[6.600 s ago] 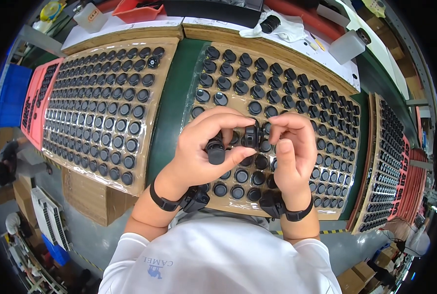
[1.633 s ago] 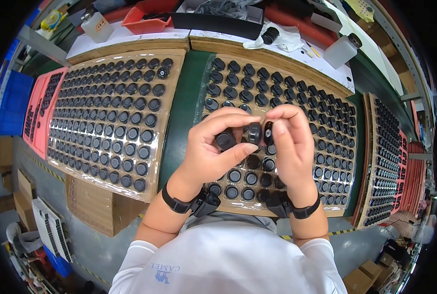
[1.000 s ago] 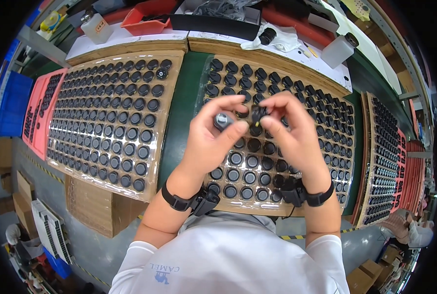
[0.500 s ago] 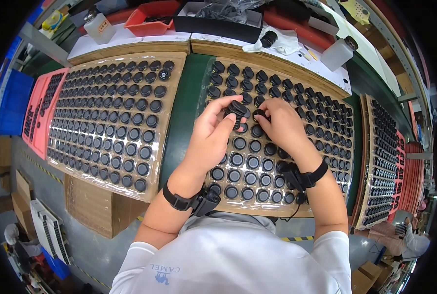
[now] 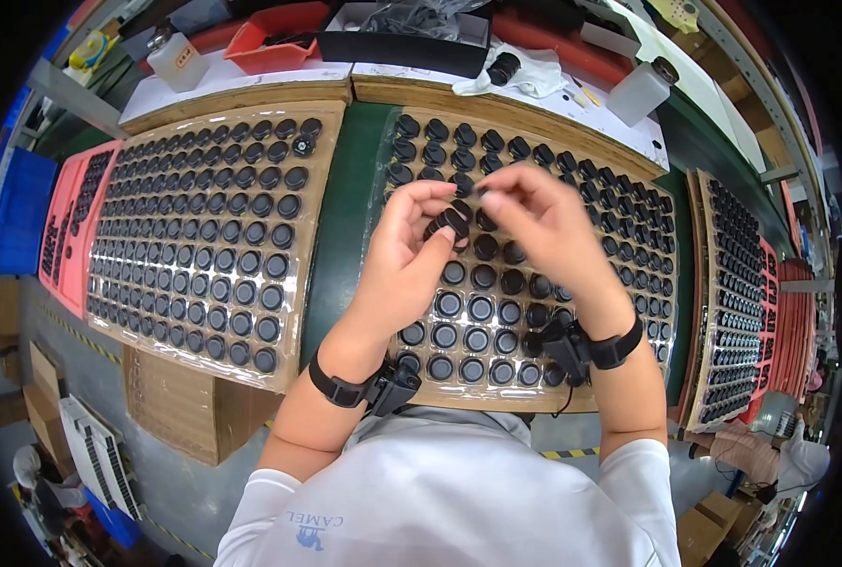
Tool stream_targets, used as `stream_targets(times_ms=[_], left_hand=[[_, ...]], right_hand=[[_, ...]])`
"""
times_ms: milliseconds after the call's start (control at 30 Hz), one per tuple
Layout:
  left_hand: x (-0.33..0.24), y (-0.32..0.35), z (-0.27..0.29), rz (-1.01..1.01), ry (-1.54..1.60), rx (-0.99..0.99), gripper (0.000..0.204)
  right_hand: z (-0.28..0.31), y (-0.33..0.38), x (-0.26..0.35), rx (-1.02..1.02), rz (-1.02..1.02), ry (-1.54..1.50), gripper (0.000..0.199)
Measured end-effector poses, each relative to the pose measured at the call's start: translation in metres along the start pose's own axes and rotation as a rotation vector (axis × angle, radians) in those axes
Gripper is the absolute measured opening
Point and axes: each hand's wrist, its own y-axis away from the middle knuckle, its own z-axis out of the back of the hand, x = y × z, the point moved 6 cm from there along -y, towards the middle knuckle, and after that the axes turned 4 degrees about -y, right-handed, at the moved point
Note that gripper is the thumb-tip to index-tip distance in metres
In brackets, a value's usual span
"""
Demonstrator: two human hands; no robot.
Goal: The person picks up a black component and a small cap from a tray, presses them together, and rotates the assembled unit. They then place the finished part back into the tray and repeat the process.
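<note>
My left hand [image 5: 407, 236] is closed around black ribbed round parts [image 5: 447, 228], lens-like in shape, held up above the middle tray. My right hand [image 5: 544, 222] is slightly blurred, thumb and fingers pinched beside the left fingertips. A small black part [image 5: 482, 192] shows at that pinch, mostly hidden by the fingers. Beneath both hands lies a clear plastic tray [image 5: 379, 203] on cardboard, filled with rows of similar black round parts [image 5: 477, 336]. Those in the far rows stand taller than the flat-topped near ones. Each of my wrists wears a black strap with a small device.
Another filled tray [image 5: 322, 175] lies to the left, with pink trays [image 5: 66, 231] beyond it. Stacked trays [image 5: 702, 312] stand at the right. A raised white shelf [image 5: 383, 77] behind holds two bottles [image 5: 177, 61], a red bin [image 5: 268, 55], a black box [image 5: 402, 53] and a white cloth [image 5: 536, 74].
My right hand has lifted from the tray and moved up and left toward the left fingertips. The black parts in my left hand have tilted. The whole view has shifted slightly.
</note>
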Motion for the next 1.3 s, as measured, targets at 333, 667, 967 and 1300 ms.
stream_targets(times_ms=[333,667,967,1300], left_hand=[[0.001,-0.001,0.006,0.080,0.135,-0.014,0.033],[-0.001,0.002,-0.003,0.046,0.016,0.111,0.028],[-0.009,0.008,-0.007,-0.021,0.032,0.237,0.043],[-0.014,0.008,-0.006,-0.055,0.147,0.188,0.039]], right_hand=[[0.032,0.019,-0.037,-0.069,0.000,0.719,0.019],[0.013,0.033,0.018,-0.053,0.080,0.231,0.019],[-0.001,0.042,0.035,-0.103,0.227,-0.197,0.018],[-0.014,0.046,-0.005,-0.115,-0.088,-1.086,0.030]])
